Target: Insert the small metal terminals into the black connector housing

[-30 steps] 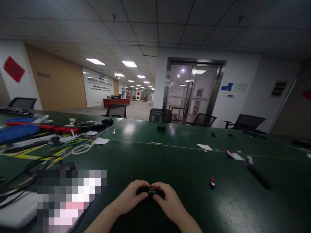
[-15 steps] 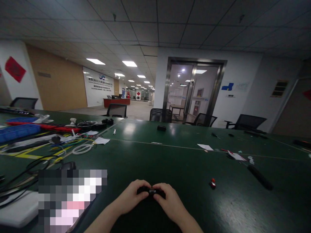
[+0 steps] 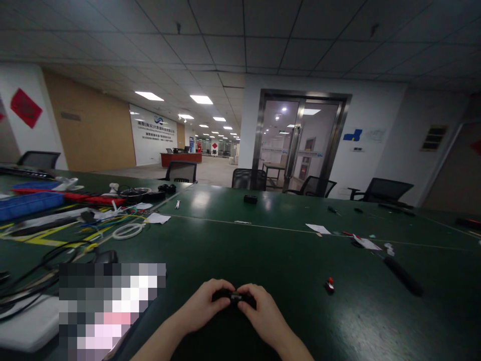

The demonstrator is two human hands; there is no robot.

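Both of my hands meet low in the middle of the view over a dark green table [image 3: 285, 260]. My left hand [image 3: 203, 307] and my right hand [image 3: 259, 311] are curled with the fingertips pinching a small black part [image 3: 235, 298] that has a pale metal face between them. The part is mostly hidden by my fingers. A tiny red and black piece [image 3: 329, 285] lies on the table to the right of my right hand, apart from it.
Cables, a white coil [image 3: 127, 230], yellow strips and blue trays [image 3: 30, 203] crowd the left. A black cylinder [image 3: 402, 276] and paper scraps [image 3: 318, 228] lie to the right. A small black box [image 3: 250, 199] sits far across. Office chairs line the far edge before glass doors.
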